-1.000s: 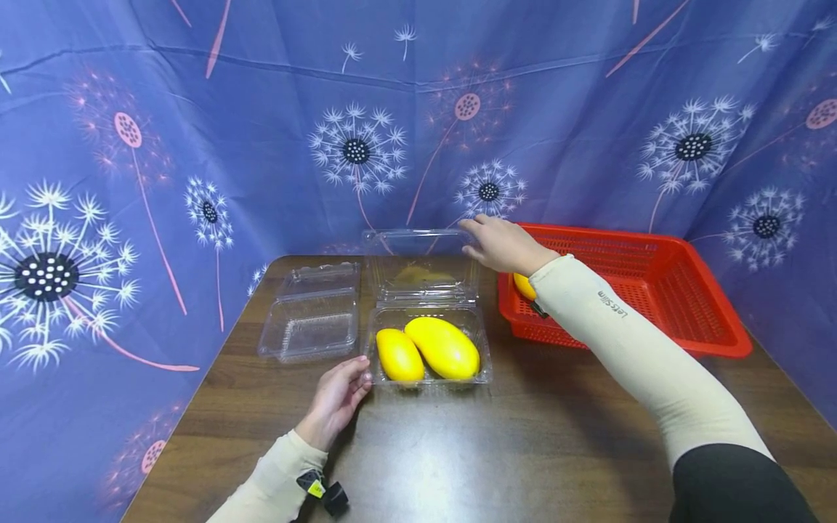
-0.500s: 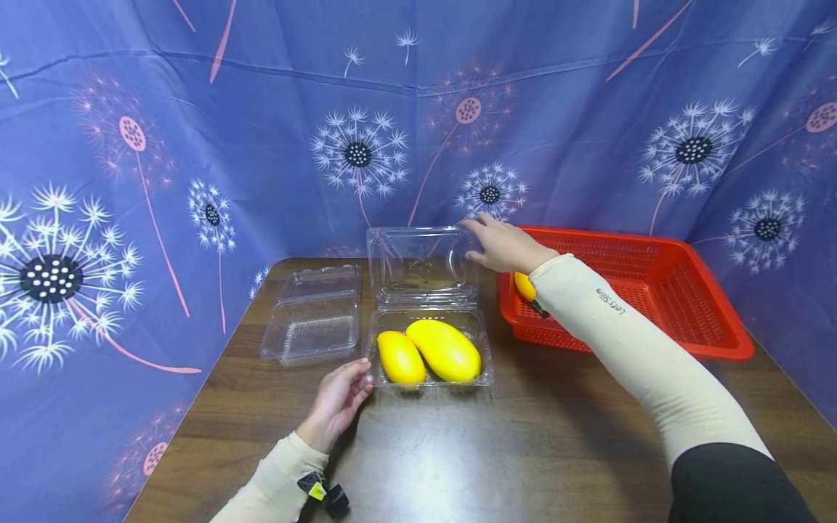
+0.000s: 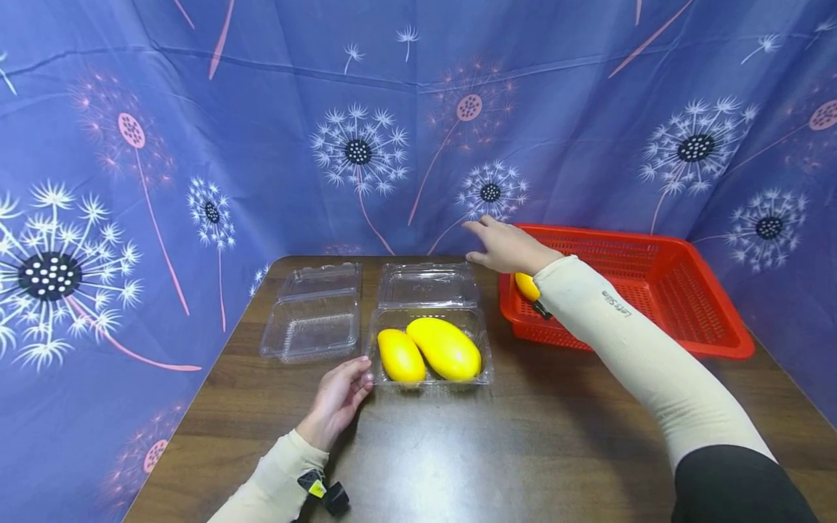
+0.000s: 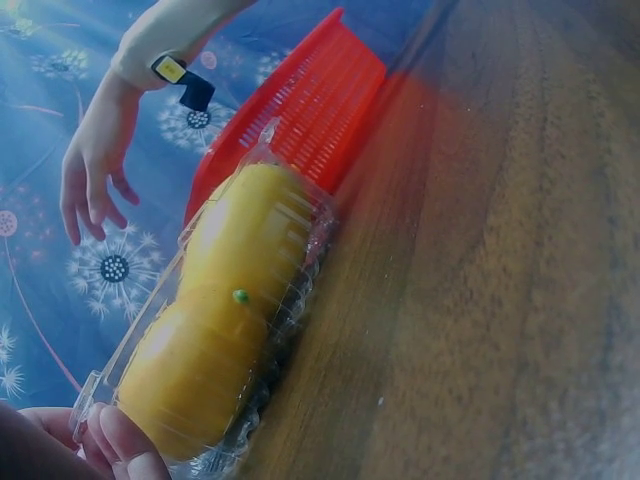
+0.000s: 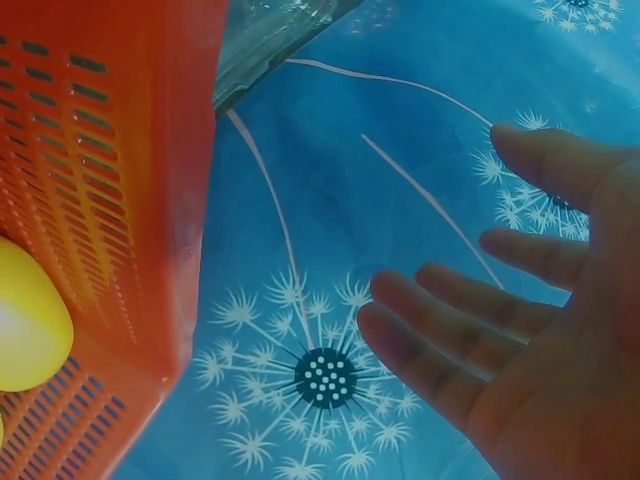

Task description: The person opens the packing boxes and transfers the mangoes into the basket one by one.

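Note:
A clear plastic clamshell container (image 3: 487,356) stands on the table with a smaller mango (image 3: 401,356) and a larger mango (image 3: 443,349) side by side in its base. Its lid (image 3: 428,285) lies folded back behind the base. At the front left corner, my left hand (image 3: 336,399) pinches the rim; the left wrist view shows the fingers (image 4: 125,440) at the edge beside the nearer mango (image 4: 190,375). My right hand (image 3: 510,245) hovers right of the lid, fingers spread and holding nothing, as the right wrist view shows its palm (image 5: 560,340).
To the right, a red slotted basket (image 3: 713,290) holds a yellow mango (image 3: 526,287), partly hidden by my right forearm. Another clear clamshell (image 3: 310,327) lies unfolded left of the filled one. A blue dandelion-print cloth (image 3: 275,145) hangs behind the table.
The lid has gone from standing upright at my right fingers to lying back on the table. My right hand has let go of it and stays nearly in place; my left hand keeps still.

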`<state>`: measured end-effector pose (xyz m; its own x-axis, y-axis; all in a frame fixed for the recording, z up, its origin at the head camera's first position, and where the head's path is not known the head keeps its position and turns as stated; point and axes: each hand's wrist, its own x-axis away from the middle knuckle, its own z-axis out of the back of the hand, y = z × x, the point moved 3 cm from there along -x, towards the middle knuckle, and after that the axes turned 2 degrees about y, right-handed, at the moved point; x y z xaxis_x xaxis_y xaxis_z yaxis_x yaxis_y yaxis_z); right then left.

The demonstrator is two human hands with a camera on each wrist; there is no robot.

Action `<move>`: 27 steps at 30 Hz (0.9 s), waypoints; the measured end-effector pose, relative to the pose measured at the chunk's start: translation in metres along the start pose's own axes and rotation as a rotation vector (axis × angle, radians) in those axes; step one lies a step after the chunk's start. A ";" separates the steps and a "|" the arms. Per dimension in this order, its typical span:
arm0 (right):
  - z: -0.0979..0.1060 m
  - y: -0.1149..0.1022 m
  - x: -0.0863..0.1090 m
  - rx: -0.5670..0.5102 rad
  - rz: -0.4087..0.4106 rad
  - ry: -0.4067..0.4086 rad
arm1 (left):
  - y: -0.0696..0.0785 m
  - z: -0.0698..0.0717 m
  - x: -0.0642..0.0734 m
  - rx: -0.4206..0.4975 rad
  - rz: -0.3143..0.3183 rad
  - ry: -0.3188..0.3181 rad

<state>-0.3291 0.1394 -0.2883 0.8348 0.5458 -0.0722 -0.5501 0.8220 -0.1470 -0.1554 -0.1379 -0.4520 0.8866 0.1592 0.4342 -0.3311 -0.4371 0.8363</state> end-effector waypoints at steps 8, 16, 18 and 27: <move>-0.008 0.001 0.005 -0.029 -0.004 -0.035 | 0.000 0.000 -0.001 0.019 -0.002 -0.006; -0.010 -0.005 0.012 -0.027 0.021 -0.057 | -0.001 0.000 -0.002 0.000 0.006 -0.008; -0.010 -0.007 0.014 -0.031 0.036 -0.062 | 0.000 -0.001 -0.002 -0.010 0.005 -0.007; -0.018 -0.016 0.021 -0.047 0.065 -0.068 | 0.001 -0.001 -0.002 -0.059 0.003 0.002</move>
<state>-0.3028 0.1347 -0.3053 0.7932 0.6087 -0.0166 -0.6002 0.7769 -0.1903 -0.1579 -0.1381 -0.4518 0.8851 0.1600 0.4370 -0.3519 -0.3844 0.8535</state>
